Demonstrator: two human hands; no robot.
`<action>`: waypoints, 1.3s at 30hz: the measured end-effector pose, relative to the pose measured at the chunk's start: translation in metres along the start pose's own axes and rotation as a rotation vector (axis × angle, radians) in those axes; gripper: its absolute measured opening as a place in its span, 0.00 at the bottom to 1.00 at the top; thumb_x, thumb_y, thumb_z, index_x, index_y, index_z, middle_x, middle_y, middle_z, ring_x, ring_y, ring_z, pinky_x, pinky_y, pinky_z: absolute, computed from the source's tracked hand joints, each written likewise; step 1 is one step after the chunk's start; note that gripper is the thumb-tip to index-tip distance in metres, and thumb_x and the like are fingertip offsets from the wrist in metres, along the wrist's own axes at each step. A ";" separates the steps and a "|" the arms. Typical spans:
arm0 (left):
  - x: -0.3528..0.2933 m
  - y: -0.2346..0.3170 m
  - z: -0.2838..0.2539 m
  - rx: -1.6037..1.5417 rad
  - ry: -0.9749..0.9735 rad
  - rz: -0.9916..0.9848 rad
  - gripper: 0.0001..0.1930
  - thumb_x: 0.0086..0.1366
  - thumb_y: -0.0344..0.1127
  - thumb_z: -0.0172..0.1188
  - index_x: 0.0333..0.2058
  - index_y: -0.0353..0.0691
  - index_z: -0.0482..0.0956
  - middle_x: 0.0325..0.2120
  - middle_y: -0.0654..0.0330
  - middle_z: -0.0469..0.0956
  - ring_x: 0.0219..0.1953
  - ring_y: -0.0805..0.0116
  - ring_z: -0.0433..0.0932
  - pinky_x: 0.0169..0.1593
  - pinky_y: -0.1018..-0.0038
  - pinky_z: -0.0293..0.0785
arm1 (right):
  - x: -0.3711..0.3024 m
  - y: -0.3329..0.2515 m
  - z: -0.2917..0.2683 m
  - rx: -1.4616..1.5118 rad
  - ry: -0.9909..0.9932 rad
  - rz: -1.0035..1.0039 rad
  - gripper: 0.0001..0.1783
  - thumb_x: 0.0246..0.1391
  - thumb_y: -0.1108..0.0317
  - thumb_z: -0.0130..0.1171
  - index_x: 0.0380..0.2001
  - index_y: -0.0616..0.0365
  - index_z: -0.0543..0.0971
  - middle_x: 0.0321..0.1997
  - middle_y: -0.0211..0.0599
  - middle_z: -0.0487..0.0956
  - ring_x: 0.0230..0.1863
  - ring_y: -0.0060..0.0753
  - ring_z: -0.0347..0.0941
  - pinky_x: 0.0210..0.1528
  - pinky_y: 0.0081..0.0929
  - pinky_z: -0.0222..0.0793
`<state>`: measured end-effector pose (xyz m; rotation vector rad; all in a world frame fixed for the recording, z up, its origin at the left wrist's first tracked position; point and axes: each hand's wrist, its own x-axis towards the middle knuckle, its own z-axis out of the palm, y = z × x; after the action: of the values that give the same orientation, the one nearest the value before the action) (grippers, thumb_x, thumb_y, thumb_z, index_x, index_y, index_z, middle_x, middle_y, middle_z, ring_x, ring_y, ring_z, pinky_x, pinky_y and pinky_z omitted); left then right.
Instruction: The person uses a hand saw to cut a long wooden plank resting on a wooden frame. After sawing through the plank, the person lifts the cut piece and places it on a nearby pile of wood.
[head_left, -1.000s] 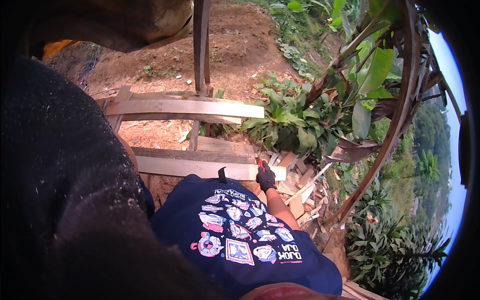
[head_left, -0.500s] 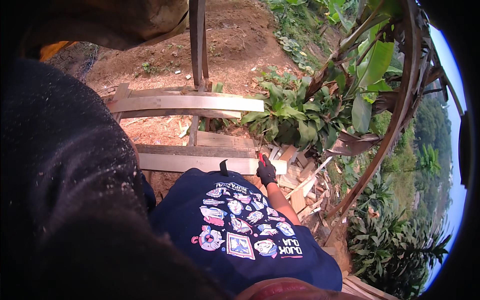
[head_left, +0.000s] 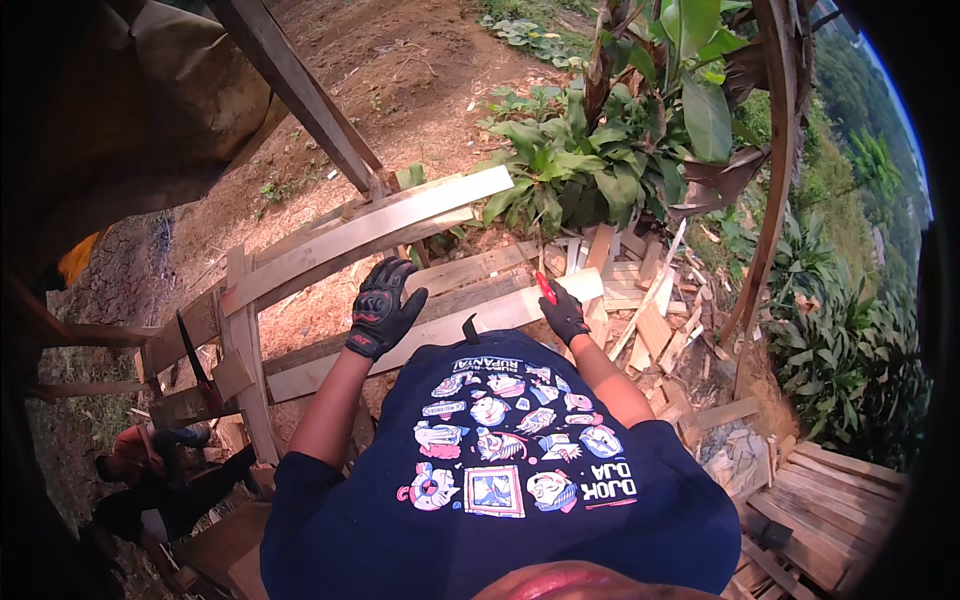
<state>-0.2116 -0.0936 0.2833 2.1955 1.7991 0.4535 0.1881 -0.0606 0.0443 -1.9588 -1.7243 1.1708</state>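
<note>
A pale sawn board (head_left: 515,310) lies along the wooden bench directly in front of me, beside darker weathered planks. My right hand (head_left: 566,314), in a black glove, is closed around a small red tool (head_left: 546,288) at the board's right end; its kind is not clear. Over the planks to the left, my left hand (head_left: 382,308) wears a black glove with red marks. Its fingers are apart and hold nothing; whether it touches the wood I cannot tell.
Another pale board (head_left: 400,218) rests on the far rail. Wood offcuts (head_left: 655,325) are heaped at right, below leafy plants (head_left: 610,165). A dark blade-like tool (head_left: 193,352) stands at left, near people (head_left: 150,455) lower down. Posts (head_left: 300,95) rise ahead.
My view has turned, and the dark sleeve that filled the left side is gone. My left hand has come into sight above the planks. The right hand still grips the red tool.
</note>
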 end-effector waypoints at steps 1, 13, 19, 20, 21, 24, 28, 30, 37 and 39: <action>-0.016 -0.035 0.048 -0.075 -0.242 -0.214 0.32 0.68 0.54 0.68 0.65 0.42 0.77 0.67 0.47 0.75 0.71 0.46 0.70 0.75 0.50 0.64 | -0.004 -0.003 -0.002 0.027 -0.007 0.020 0.44 0.61 0.45 0.62 0.75 0.57 0.70 0.68 0.60 0.79 0.69 0.63 0.75 0.72 0.50 0.68; -0.102 -0.123 0.182 0.344 -0.641 -0.430 0.57 0.55 0.60 0.77 0.77 0.43 0.60 0.65 0.46 0.77 0.67 0.47 0.77 0.70 0.52 0.71 | 0.012 0.000 -0.009 -0.092 -0.132 0.067 0.39 0.70 0.45 0.50 0.74 0.60 0.69 0.70 0.59 0.77 0.71 0.63 0.73 0.74 0.49 0.67; -0.104 -0.146 0.194 0.379 -0.552 -0.277 0.42 0.62 0.52 0.69 0.73 0.46 0.68 0.60 0.47 0.80 0.64 0.46 0.79 0.68 0.52 0.72 | 0.028 -0.017 -0.008 -0.118 -0.119 0.099 0.33 0.69 0.48 0.54 0.69 0.56 0.77 0.64 0.58 0.82 0.66 0.62 0.78 0.69 0.51 0.71; -0.105 -0.147 0.197 0.384 -0.555 -0.259 0.39 0.63 0.50 0.67 0.71 0.47 0.70 0.59 0.47 0.80 0.63 0.45 0.79 0.68 0.52 0.73 | 0.028 -0.018 -0.011 -0.131 -0.111 0.092 0.33 0.69 0.48 0.55 0.69 0.55 0.77 0.64 0.57 0.82 0.66 0.61 0.78 0.69 0.51 0.71; -0.107 -0.149 0.196 0.337 -0.550 -0.304 0.36 0.63 0.49 0.66 0.69 0.47 0.72 0.58 0.47 0.80 0.63 0.46 0.79 0.67 0.51 0.74 | 0.028 -0.025 -0.013 -0.144 -0.104 0.080 0.33 0.68 0.48 0.55 0.69 0.55 0.77 0.64 0.57 0.82 0.66 0.61 0.78 0.69 0.51 0.71; -0.115 -0.143 0.192 0.232 -0.520 -0.429 0.29 0.64 0.48 0.64 0.62 0.47 0.78 0.59 0.48 0.79 0.63 0.46 0.79 0.65 0.51 0.76 | 0.032 -0.045 -0.011 0.001 -0.117 0.191 0.33 0.67 0.48 0.57 0.68 0.55 0.78 0.64 0.57 0.82 0.66 0.61 0.78 0.69 0.51 0.71; -0.118 -0.147 0.205 0.228 -0.446 -0.241 0.27 0.66 0.51 0.64 0.59 0.44 0.78 0.58 0.49 0.80 0.62 0.50 0.79 0.64 0.58 0.78 | 0.044 -0.013 0.008 -0.110 0.013 0.177 0.28 0.66 0.48 0.51 0.56 0.55 0.84 0.61 0.57 0.84 0.62 0.62 0.81 0.64 0.54 0.75; -0.111 -0.146 0.209 0.257 -0.537 -0.318 0.28 0.64 0.48 0.64 0.61 0.46 0.79 0.59 0.47 0.79 0.62 0.47 0.79 0.65 0.51 0.76 | 0.051 -0.008 0.003 -0.162 -0.035 0.179 0.27 0.66 0.49 0.52 0.56 0.55 0.85 0.60 0.56 0.84 0.62 0.61 0.82 0.63 0.54 0.77; -0.128 -0.184 0.247 0.257 -0.506 -0.296 0.31 0.66 0.49 0.61 0.64 0.43 0.76 0.62 0.46 0.78 0.65 0.45 0.78 0.65 0.50 0.76 | 0.086 -0.005 0.020 -0.336 -0.099 0.254 0.30 0.74 0.46 0.45 0.53 0.60 0.87 0.55 0.56 0.87 0.58 0.60 0.84 0.61 0.53 0.79; -0.141 -0.201 0.250 0.312 -0.407 -0.260 0.31 0.66 0.48 0.61 0.65 0.42 0.76 0.63 0.45 0.77 0.64 0.45 0.78 0.65 0.50 0.77 | 0.096 -0.021 0.031 -0.335 -0.112 0.239 0.31 0.75 0.47 0.45 0.50 0.62 0.88 0.55 0.55 0.87 0.58 0.59 0.84 0.61 0.53 0.79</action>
<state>-0.3176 -0.1942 -0.0350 2.0003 1.9737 -0.3280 0.1469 0.0244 0.0022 -2.3944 -1.8852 1.1449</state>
